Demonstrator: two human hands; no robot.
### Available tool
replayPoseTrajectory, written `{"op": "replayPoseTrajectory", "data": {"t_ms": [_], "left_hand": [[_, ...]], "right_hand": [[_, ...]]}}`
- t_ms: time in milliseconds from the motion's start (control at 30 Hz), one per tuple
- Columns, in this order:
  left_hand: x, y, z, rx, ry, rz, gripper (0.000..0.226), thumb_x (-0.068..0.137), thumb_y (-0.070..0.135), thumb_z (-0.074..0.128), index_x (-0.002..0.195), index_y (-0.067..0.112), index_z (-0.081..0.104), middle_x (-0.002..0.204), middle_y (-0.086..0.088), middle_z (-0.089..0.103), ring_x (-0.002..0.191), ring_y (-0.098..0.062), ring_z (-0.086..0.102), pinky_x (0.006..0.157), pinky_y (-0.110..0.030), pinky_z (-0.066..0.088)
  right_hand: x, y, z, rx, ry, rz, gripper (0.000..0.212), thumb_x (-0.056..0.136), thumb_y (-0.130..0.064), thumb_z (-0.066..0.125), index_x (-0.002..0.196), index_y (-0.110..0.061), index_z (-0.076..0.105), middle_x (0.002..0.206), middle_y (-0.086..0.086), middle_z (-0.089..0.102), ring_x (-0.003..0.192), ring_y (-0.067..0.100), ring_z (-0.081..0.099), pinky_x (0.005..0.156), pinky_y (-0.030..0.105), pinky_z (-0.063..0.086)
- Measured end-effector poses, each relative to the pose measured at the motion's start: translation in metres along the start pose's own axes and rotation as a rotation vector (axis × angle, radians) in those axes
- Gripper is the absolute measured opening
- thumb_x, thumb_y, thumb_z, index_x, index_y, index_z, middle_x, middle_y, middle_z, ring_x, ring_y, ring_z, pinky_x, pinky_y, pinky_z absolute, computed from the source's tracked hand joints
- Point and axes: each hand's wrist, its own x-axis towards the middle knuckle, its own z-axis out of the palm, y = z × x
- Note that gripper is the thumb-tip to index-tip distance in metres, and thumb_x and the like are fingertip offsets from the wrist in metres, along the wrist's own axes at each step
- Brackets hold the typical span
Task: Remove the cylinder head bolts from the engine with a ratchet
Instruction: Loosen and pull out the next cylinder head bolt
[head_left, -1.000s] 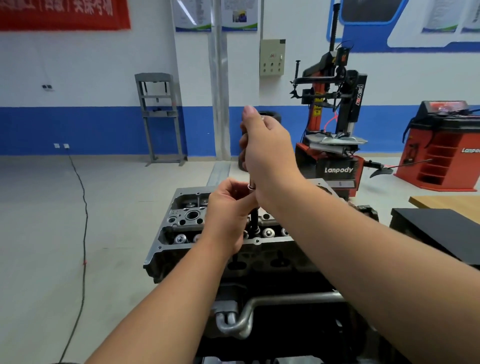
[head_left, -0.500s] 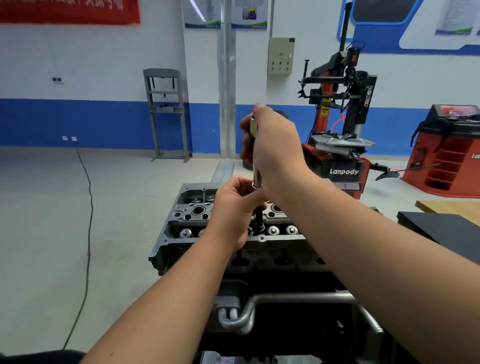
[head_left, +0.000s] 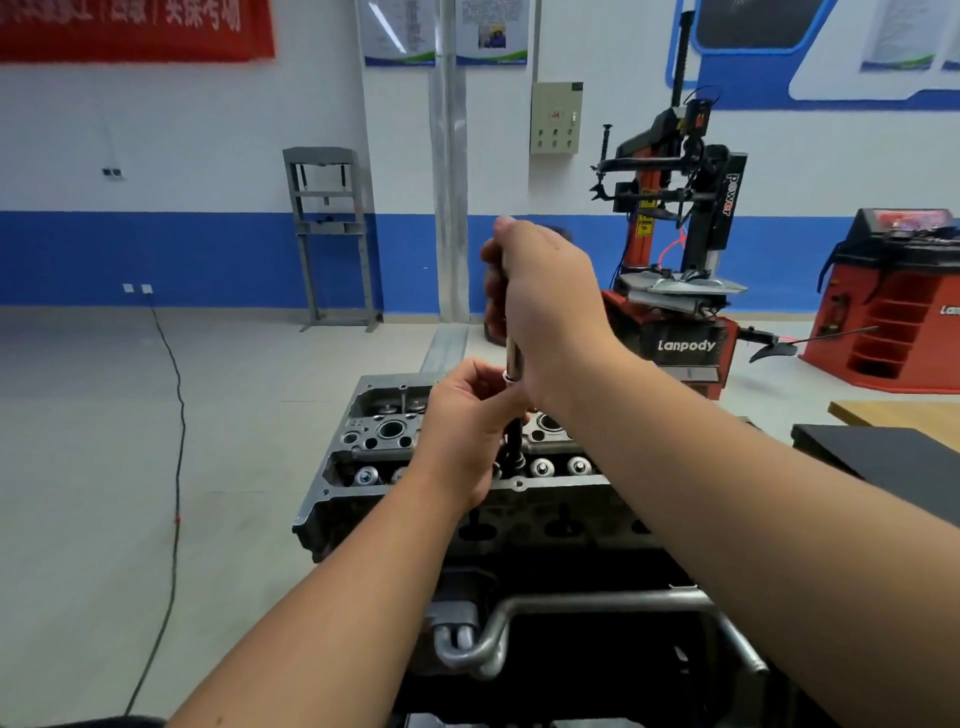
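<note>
The grey cylinder head (head_left: 379, 434) sits on top of a dark engine block in the middle of the view. A chrome ratchet extension (head_left: 513, 358) stands upright over the head's centre. My right hand (head_left: 550, 306) is wrapped around its upper part. Its dark lower shaft (head_left: 513, 441) reaches down into the head between shiny round valve caps (head_left: 543, 467). My left hand (head_left: 462, 431) pinches the shaft just below the chrome collar. The bolt under the tool is hidden by my left hand.
A red and black tyre changer (head_left: 680, 270) stands behind the engine on the right. A red cabinet machine (head_left: 898, 301) is at the far right, with a dark tabletop (head_left: 883, 452) and wooden bench nearer. A grey press frame (head_left: 332, 234) is by the wall. A black cable (head_left: 176, 415) runs across the floor on the left.
Both hands keep their grip on the upright tool. The view has shifted slightly, and my right hand sits a little lower on the tool than a second ago.
</note>
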Motion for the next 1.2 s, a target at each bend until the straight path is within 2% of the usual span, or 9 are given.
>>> {"op": "replayPoseTrajectory", "data": {"t_ms": [100, 233, 333, 433, 567, 700, 800, 1000, 1200], "left_hand": [[-0.002, 0.0, -0.002, 0.026, -0.012, -0.019, 0.05, 0.053, 0.037, 0.094, 0.085, 0.017, 0.062, 0.075, -0.003, 0.064, 0.072, -0.021, 0.057, 0.076, -0.038, 0.049], [-0.002, 0.002, -0.005, -0.044, -0.124, -0.042, 0.018, 0.074, 0.036, 0.084, 0.086, 0.024, 0.078, 0.085, -0.001, 0.074, 0.079, -0.014, 0.068, 0.077, -0.029, 0.054], [-0.001, 0.001, -0.003, -0.043, -0.078, -0.019, 0.002, 0.078, 0.029, 0.081, 0.076, 0.028, 0.081, 0.082, -0.002, 0.074, 0.078, -0.014, 0.068, 0.078, -0.03, 0.053], [0.0, 0.001, 0.0, -0.036, 0.006, -0.008, 0.018, 0.066, 0.026, 0.088, 0.071, 0.024, 0.071, 0.072, -0.003, 0.065, 0.071, -0.021, 0.059, 0.079, -0.037, 0.049], [-0.002, 0.0, -0.001, 0.024, -0.019, -0.005, 0.046, 0.061, 0.029, 0.093, 0.085, 0.014, 0.057, 0.075, -0.004, 0.06, 0.073, -0.025, 0.05, 0.077, -0.041, 0.044], [-0.002, 0.002, -0.002, -0.03, -0.121, -0.032, 0.012, 0.076, 0.029, 0.082, 0.085, 0.022, 0.078, 0.081, 0.001, 0.073, 0.076, -0.013, 0.067, 0.079, -0.029, 0.054], [-0.002, 0.001, -0.001, -0.034, -0.075, -0.008, 0.003, 0.075, 0.024, 0.081, 0.073, 0.026, 0.08, 0.078, 0.0, 0.073, 0.075, -0.015, 0.067, 0.082, -0.033, 0.054], [-0.002, -0.001, 0.002, -0.005, 0.012, 0.02, 0.042, 0.049, 0.029, 0.092, 0.077, 0.017, 0.063, 0.074, -0.005, 0.063, 0.075, -0.027, 0.051, 0.072, -0.041, 0.046], [-0.002, -0.001, -0.004, -0.009, -0.129, -0.021, 0.008, 0.084, 0.029, 0.076, 0.082, 0.022, 0.08, 0.084, -0.003, 0.074, 0.078, -0.014, 0.068, 0.078, -0.029, 0.054]], "right_hand": [[0.005, -0.004, -0.004, 0.04, -0.157, 0.041, 0.033, 0.09, -0.026, 0.044, 0.058, -0.019, 0.046, 0.046, -0.006, 0.036, 0.044, 0.015, 0.029, 0.051, 0.031, 0.027], [0.015, -0.016, -0.023, 0.195, -0.479, 0.237, 0.039, 0.094, -0.028, 0.038, 0.056, -0.019, 0.041, 0.047, -0.005, 0.026, 0.044, 0.015, 0.019, 0.052, 0.03, 0.019], [0.011, -0.013, -0.019, 0.154, -0.297, 0.202, 0.036, 0.095, -0.03, 0.046, 0.062, -0.017, 0.048, 0.048, -0.002, 0.037, 0.043, 0.016, 0.029, 0.049, 0.028, 0.027], [0.001, -0.005, -0.005, -0.012, -0.056, 0.046, 0.028, 0.095, -0.03, 0.049, 0.073, -0.015, 0.06, 0.056, -0.003, 0.054, 0.046, 0.011, 0.046, 0.044, 0.023, 0.041], [0.002, -0.006, -0.004, 0.035, -0.188, 0.06, 0.035, 0.093, -0.026, 0.042, 0.059, -0.018, 0.048, 0.046, -0.005, 0.037, 0.042, 0.014, 0.029, 0.046, 0.026, 0.029], [0.013, -0.014, -0.022, 0.194, -0.454, 0.226, 0.042, 0.094, -0.03, 0.04, 0.054, -0.02, 0.042, 0.047, -0.005, 0.025, 0.045, 0.016, 0.018, 0.052, 0.03, 0.017], [0.006, -0.01, -0.019, 0.198, -0.299, 0.185, 0.038, 0.096, -0.033, 0.046, 0.061, -0.018, 0.049, 0.049, -0.003, 0.037, 0.044, 0.015, 0.028, 0.049, 0.027, 0.027], [-0.006, 0.002, 0.001, 0.045, 0.026, -0.003, 0.034, 0.091, -0.043, 0.048, 0.069, -0.019, 0.057, 0.055, -0.007, 0.049, 0.052, 0.012, 0.042, 0.057, 0.033, 0.036], [0.013, -0.011, -0.018, 0.129, -0.484, 0.199, 0.043, 0.092, -0.036, 0.048, 0.051, -0.022, 0.042, 0.047, -0.007, 0.028, 0.044, 0.015, 0.02, 0.046, 0.025, 0.023]]}}
